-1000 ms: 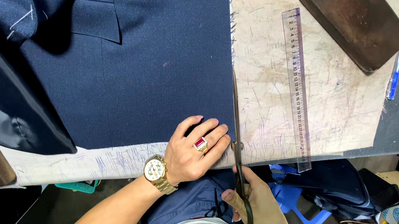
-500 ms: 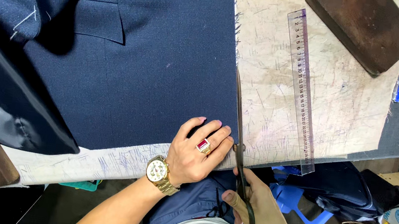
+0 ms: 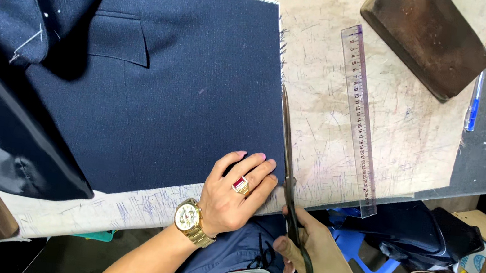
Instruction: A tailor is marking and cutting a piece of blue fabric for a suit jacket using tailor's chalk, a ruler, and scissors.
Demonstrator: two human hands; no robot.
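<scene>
Left hand (image 3: 235,195) lies flat, palm down, fingers spread a little, pressing the lower right corner of the navy jacket panel (image 3: 191,104) onto the table (image 3: 417,141); it grips nothing, just pins the cloth. Ring with a red stone on one finger, gold watch (image 3: 189,220) on the wrist. Right hand (image 3: 317,265) is below the table edge, closed through the handles of the scissors (image 3: 287,180), thumb and fingers wrapped around the loops. Blades point up and away along the panel's right cut edge, nearly closed, tip about halfway up that edge. Can't tell whether cloth sits between the blades or they just run beside it. Left fingertips sit just beside the blades, on the cloth side. Panel covers the left and middle of the table, with a flap pocket (image 3: 121,39) at upper left and white basting stitches near it; darker lining folds over at far left. Clear plastic ruler (image 3: 359,117) lies to the right of the scissors on the scratched pale tabletop, apart from the cloth, overhanging the near edge. Dark wooden block (image 3: 425,38) at upper right, blue pen (image 3: 475,101) just beside it. Blue plastic stool (image 3: 360,246) and dark fabric on the floor below.
</scene>
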